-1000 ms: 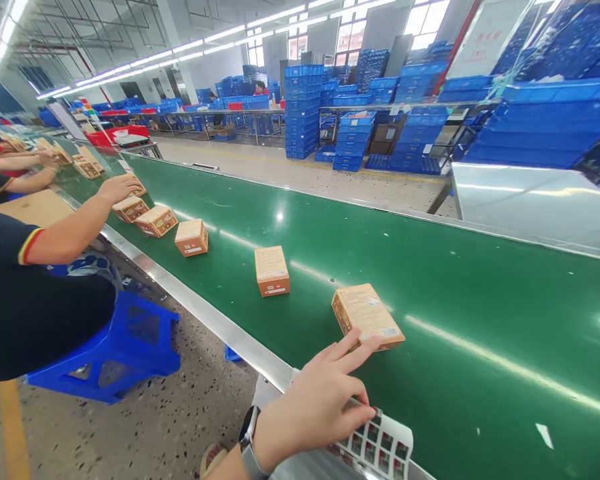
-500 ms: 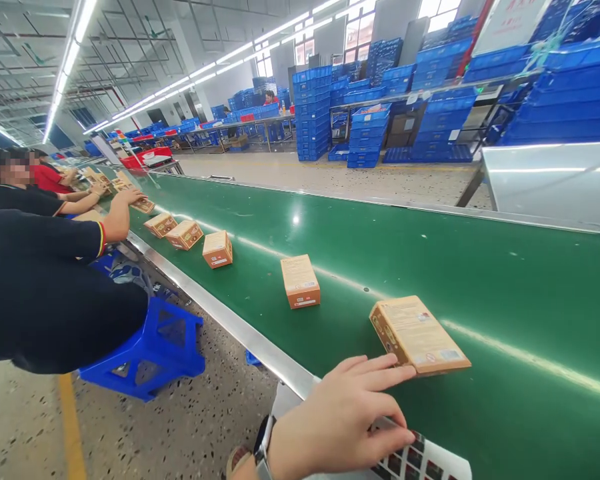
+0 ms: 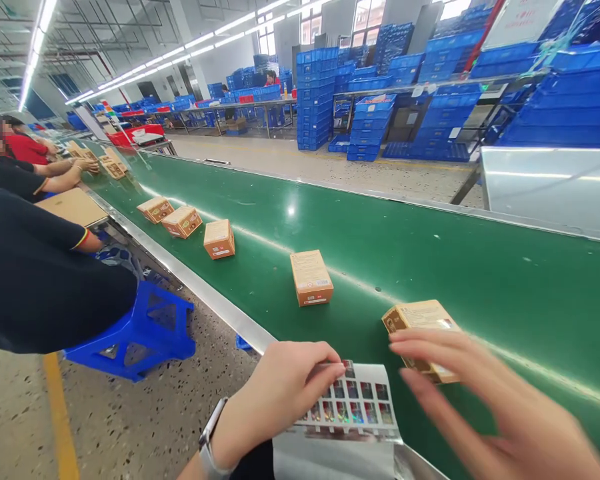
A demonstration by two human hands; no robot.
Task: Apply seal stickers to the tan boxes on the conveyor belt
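My left hand (image 3: 280, 380), with a watch on the wrist, is closed, thumb and index finger pinched at the top of a sheet of small shiny stickers (image 3: 355, 400). A small dark sticker (image 3: 349, 368) shows right at these fingertips. My right hand (image 3: 485, 393), slightly blurred, is open, its fingers stretched in front of the nearest orange-brown carton (image 3: 423, 317). It covers part of that carton; whether it touches is unclear. Another carton (image 3: 311, 277) lies farther left on the green conveyor belt (image 3: 370, 220).
More cartons (image 3: 219, 238) lie along the belt to the left. A metal edge (image 3: 205, 300) borders the belt. At the left, a co-worker in a dark shirt (image 3: 40, 273) sits on a blue stool (image 3: 135, 333). Stacked blue crates (image 3: 315, 100) stand beyond the belt.
My left hand has moved left and down, away from the nearest carton, to the sticker sheet. My right hand has come into view at that carton. The co-worker's arm has drawn back from the belt.
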